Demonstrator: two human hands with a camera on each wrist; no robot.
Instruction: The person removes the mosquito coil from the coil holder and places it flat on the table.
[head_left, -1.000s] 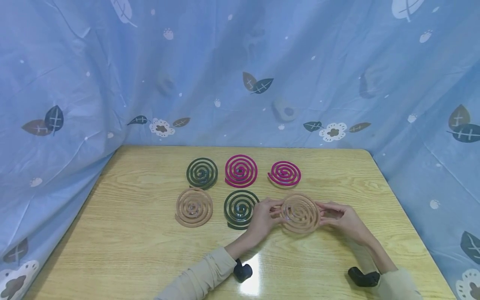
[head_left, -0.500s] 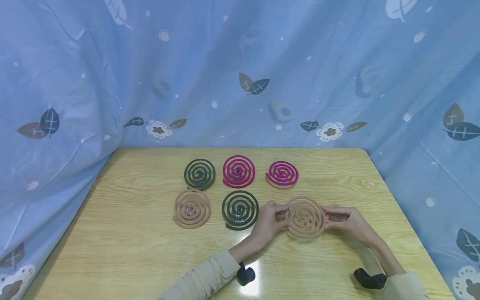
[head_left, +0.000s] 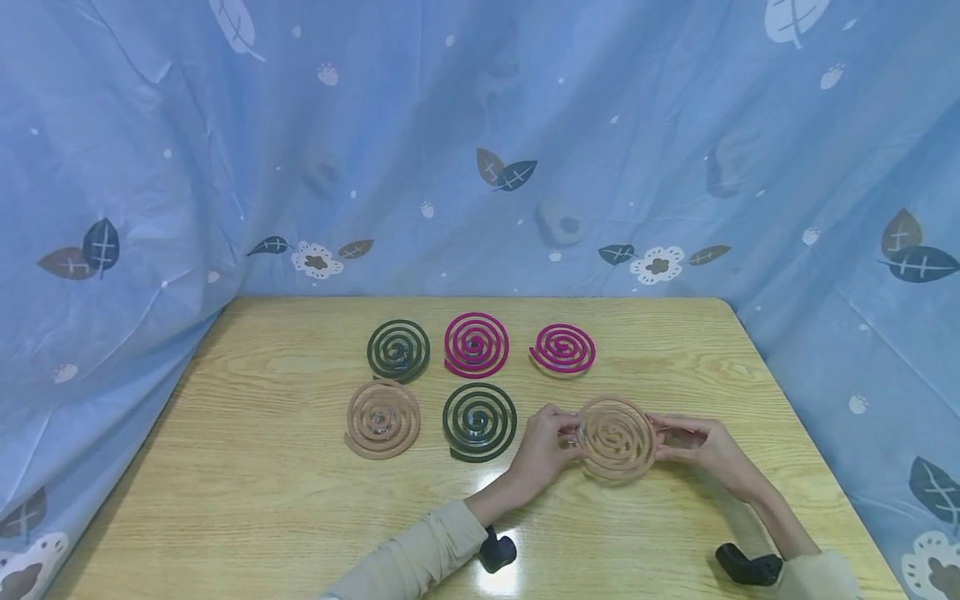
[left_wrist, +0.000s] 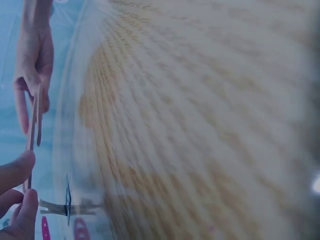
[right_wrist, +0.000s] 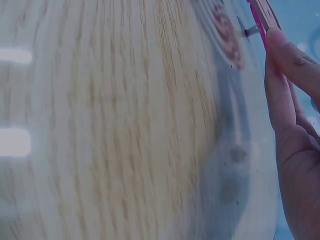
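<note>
Both hands hold a tan mosquito coil [head_left: 618,433] between them at the right of the table, in the head view. My left hand [head_left: 542,450] pinches its left edge, and my right hand [head_left: 712,457] grips the right edge between thumb and fingers. Seen edge-on in the left wrist view, the coil [left_wrist: 34,122] is a thin slab. Close by it, a small metal stand [left_wrist: 68,204] shows past the left fingertips. A dark green mosquito coil [head_left: 480,422] lies just left of my left hand. In the right wrist view, my right thumb [right_wrist: 287,52] presses on the coil's edge.
Farther back lie two magenta coils [head_left: 477,345] [head_left: 564,348] and another dark green coil [head_left: 398,351]. A second tan coil [head_left: 383,419] lies at the left, against that green one. Black curved devices [head_left: 497,552] [head_left: 748,566] sit at the wrists. A blue curtain [head_left: 420,125] surrounds the table.
Both hands have carried the tan coil a little to the right and nearer, mostly in the first half second. The other coils keep their places on the table; the head view has shifted slightly.
</note>
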